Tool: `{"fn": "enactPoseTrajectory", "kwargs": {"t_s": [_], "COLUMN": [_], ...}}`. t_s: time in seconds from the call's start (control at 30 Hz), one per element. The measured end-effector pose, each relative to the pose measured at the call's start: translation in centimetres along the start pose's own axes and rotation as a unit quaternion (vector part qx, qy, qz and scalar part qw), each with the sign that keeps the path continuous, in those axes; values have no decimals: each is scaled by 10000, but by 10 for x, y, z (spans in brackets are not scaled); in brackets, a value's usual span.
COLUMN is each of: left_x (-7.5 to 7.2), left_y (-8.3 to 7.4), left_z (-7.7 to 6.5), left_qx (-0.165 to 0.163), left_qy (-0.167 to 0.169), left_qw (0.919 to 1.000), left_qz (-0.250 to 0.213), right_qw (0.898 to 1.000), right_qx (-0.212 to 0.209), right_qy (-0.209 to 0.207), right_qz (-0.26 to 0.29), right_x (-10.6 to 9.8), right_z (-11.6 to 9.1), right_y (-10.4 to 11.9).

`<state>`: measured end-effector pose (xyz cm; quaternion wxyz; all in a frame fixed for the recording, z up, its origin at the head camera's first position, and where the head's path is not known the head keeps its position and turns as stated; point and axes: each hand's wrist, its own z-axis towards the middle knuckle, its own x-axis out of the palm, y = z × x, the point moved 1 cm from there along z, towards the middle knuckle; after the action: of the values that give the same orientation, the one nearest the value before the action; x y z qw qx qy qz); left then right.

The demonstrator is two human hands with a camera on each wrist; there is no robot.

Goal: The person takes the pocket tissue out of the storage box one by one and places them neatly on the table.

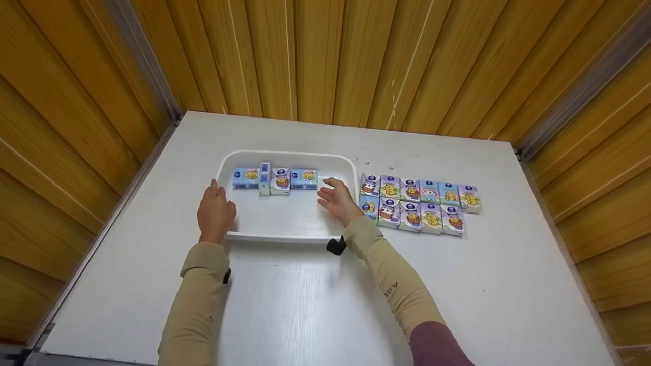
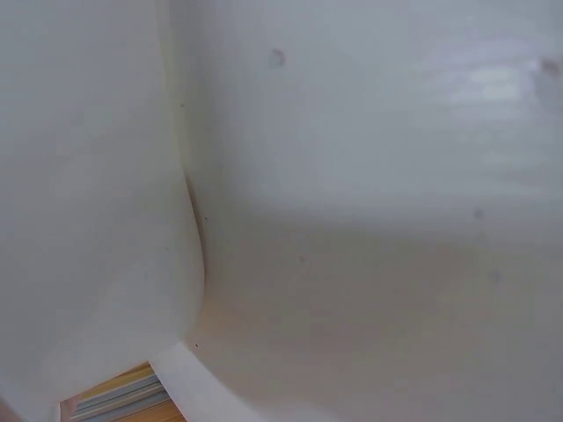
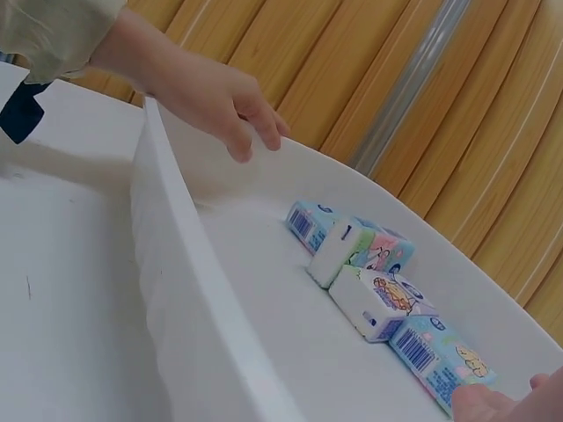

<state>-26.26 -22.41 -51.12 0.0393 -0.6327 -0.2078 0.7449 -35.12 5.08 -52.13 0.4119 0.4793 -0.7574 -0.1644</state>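
A white rectangular tray (image 1: 285, 238) holds several small cartoon-printed tissue packs near its far side. A blue pack (image 1: 246, 178) is at the left; beside it a narrow pack (image 1: 264, 179) stands on edge, then a white-purple pack (image 1: 280, 181) and another blue one (image 1: 304, 178). My left hand (image 1: 216, 211) is at the tray's left rim, fingers extended forward and thumb to the inner side. Over the tray's right part is my right hand (image 1: 339, 201), fingers loosely spread with nothing in them. Close up, the left wrist view shows the bare tray wall (image 2: 369, 308).
Right of the tray, more tissue packs (image 1: 411, 216) lie in two rows close to its rim. The white table (image 1: 285, 315) is bounded by wood-patterned walls (image 1: 315, 61). Dark wrist-camera mounts (image 1: 335, 247) sit at the sleeves, one near the tray's front right corner.
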Motion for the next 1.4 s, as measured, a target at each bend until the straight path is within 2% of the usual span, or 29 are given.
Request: {"fn": "enactPoseTrajectory", "kwargs": {"t_s": [0.03,0.13,0.23,0.27,0.37,0.6,0.8,1.1,1.2,1.3,1.37,1.4], "left_x": [0,-1,-1,-1,-1,-1,-1,1,1,0,0,0], "left_y": [0,-1,-2,-2,-2,-2,-4,-5,-4,-3,-2,-1], "left_z": [0,0,-1,-1,-1,0,-1,-1,0,0,0,0], "left_qx": [-14,-66,-97,-107,-113,-31,-156,-191,-224,-221,-188,-136], "left_qy": [13,63,75,83,90,-72,197,200,252,261,227,173], "left_qw": [10000,10000,9999,9999,9999,9999,9997,9996,9994,9994,9996,9998], "left_qz": [0,-14,-50,-61,-75,-69,-66,28,17,-1,-2,-22], "right_qw": [9999,9993,9989,9990,9987,9968,9978,9986,9998,9989,9978,9974], "right_qx": [-21,12,77,119,182,287,310,58,95,93,113,133], "right_qy": [143,243,182,2,128,563,432,363,66,-447,-645,-705], "right_qz": [75,293,418,438,460,481,387,376,188,109,42,97], "right_x": [-7,-12,-12,-5,-3,-1,-1,-1,-3,-12,-29,-39], "right_z": [16,23,21,8,-5,-16,-13,-12,-10,11,49,75], "right_y": [-3,-3,-3,-1,0,2,3,4,2,-3,-10,-16]}}
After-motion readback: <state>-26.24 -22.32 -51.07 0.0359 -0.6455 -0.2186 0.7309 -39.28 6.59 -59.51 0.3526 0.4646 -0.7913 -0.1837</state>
